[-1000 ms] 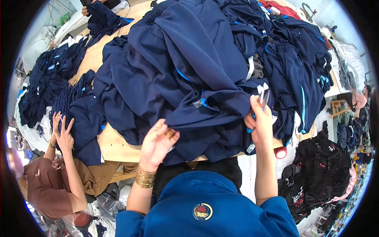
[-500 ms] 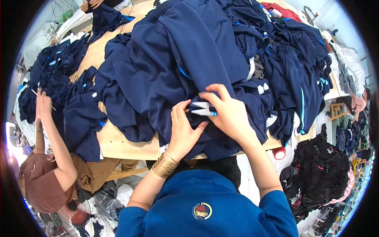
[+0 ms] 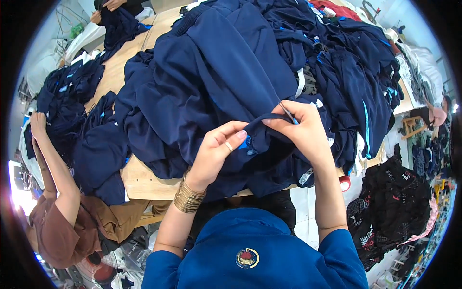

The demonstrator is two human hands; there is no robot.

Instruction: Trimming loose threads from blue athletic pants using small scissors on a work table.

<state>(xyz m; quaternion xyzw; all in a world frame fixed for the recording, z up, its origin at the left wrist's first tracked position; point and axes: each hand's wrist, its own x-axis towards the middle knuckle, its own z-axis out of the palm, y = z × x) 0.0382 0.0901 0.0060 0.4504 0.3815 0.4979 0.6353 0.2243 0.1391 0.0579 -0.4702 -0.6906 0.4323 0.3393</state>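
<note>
A pair of navy trousers [image 3: 226, 53] lies heaped across the table in front of me, its waistband at the far end. My left hand [image 3: 214, 147], with a ring and stacked gold bangles, pinches the trouser edge between thumb and fingers. Opposite it, my right hand [image 3: 305, 127] grips the same edge, which is stretched taut between the two. Thread snips [image 3: 285, 110] stick out of my right hand, blades pointing up and left; the handle is mostly hidden. Below the stretched edge shows a small bright blue patch [image 3: 246, 143] on the fabric.
More navy garments [image 3: 353, 91] with light blue trim pile up on the right. At left, a person in a brown top [image 3: 60, 226] handles other navy pieces; another person's hands [image 3: 113, 6] show at the far edge. Black printed clothing [image 3: 390, 207] sits low right, near a red-ended roll [image 3: 344, 183].
The trouser edge has been lifted and stretched between my hands. My right hand moved right, and the snips turned from lying across the palm to pointing up. The person at left lowered their hands leftward.
</note>
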